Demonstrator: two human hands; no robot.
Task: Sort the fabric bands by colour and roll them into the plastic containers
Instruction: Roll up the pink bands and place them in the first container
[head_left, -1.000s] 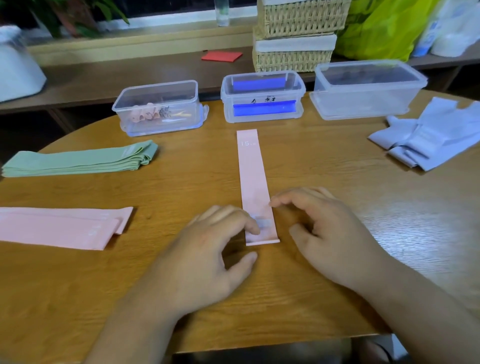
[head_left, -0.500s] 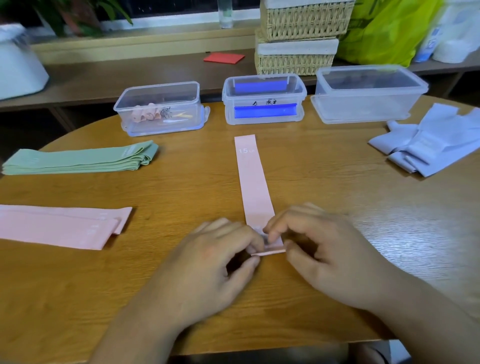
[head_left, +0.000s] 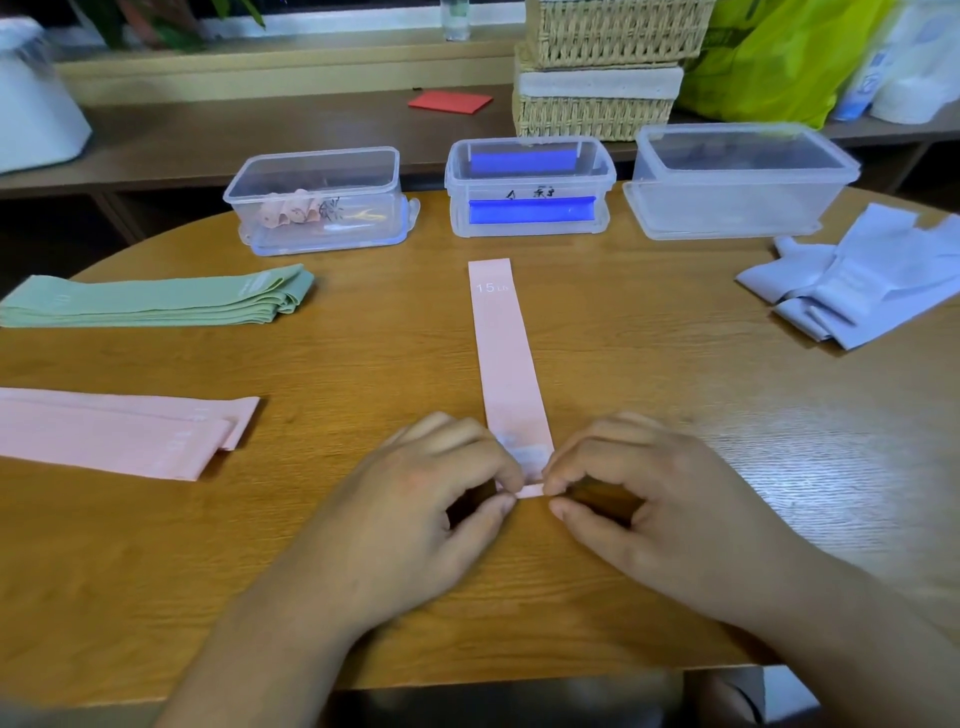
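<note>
Left grip (head_left: 415, 514) and right grip (head_left: 660, 514) side by side, each pinching the near end of the pink band (head_left: 504, 364) between thumb and curled fingers. The end is turned up a little. The rest of the band lies flat on the surface (head_left: 363, 597), running straight away from both grips toward the middle container (head_left: 527, 187). Pink stack (head_left: 119, 436) lies left of the left grip, apart from it.

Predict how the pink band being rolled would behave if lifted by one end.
Probably floppy and light: the pink band lies thin and flat, its near end curls where the left hand and right hand pinch it. The roll may spring open if released, since both hands pin it.
</note>
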